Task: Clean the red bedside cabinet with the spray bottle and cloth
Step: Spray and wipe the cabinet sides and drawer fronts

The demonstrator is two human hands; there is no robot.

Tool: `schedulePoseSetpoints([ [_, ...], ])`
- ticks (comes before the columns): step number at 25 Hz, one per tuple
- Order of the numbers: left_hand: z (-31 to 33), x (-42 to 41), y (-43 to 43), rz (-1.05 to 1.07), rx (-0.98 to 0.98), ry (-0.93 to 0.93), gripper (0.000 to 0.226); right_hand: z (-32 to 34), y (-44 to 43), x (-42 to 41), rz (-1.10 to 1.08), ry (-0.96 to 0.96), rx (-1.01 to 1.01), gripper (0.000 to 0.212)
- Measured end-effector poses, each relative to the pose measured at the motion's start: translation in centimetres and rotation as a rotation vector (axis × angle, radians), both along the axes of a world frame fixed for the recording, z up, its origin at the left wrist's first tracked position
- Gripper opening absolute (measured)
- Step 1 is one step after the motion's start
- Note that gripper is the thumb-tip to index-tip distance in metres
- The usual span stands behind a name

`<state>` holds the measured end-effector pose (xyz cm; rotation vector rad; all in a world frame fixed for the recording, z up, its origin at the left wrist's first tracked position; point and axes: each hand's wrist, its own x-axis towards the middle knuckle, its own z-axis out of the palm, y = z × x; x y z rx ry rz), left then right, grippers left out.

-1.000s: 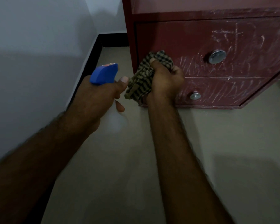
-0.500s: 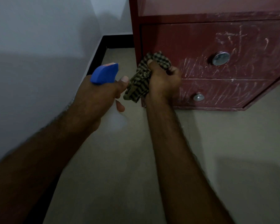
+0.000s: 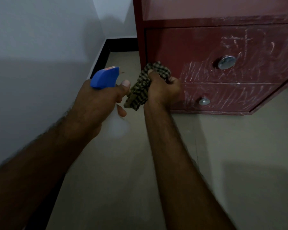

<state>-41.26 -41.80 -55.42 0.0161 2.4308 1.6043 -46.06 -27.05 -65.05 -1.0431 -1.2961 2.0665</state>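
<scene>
Cabinet (image 3: 198, 52): red, white-scuffed drawers, on floor; top cut off. Cloth (image 3: 140, 90): checked, bunched in right hand (image 3: 163, 92) at cabinet's lower left front. Bottle (image 3: 105, 78): blue head, gripped by left hand (image 3: 98, 103); body faint.

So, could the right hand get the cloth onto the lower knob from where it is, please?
Probably yes: the right hand, gripping the cloth, is beside the lower knob, with only drawer front between them.

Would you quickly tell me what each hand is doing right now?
Left hand: grips the spray bottle.
Right hand: grips the bunched checked cloth.
</scene>
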Motion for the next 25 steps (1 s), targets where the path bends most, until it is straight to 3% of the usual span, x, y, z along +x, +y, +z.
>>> schedulePoseSetpoints([
  [3,0.1,0.1,0.1,-0.019,0.004,0.000,0.025,-0.6,0.0,0.5,-0.001,0.024,-0.112,0.050],
  [8,0.1,0.3,0.6,-0.029,0.010,0.013,0.016,0.9,1.6,2.7,0.162,0.147,-0.505,0.044],
  [12,0.0,0.4,1.7,-0.046,0.005,-0.020,0.023,0.5,2.7,5.6,0.306,0.079,-0.460,0.021],
  [14,-0.1,0.4,2.2,-0.052,0.003,-0.033,0.028,0.2,3.2,6.5,0.323,0.058,-0.445,0.022],
  [21,-0.7,0.6,2.7,-0.076,-0.015,-0.027,0.031,-1.8,4.7,8.2,0.273,0.160,-0.717,0.042],
  [25,-0.9,0.6,2.9,-0.084,-0.024,-0.016,0.033,-1.8,4.9,7.9,0.234,0.272,-0.799,0.039],
])
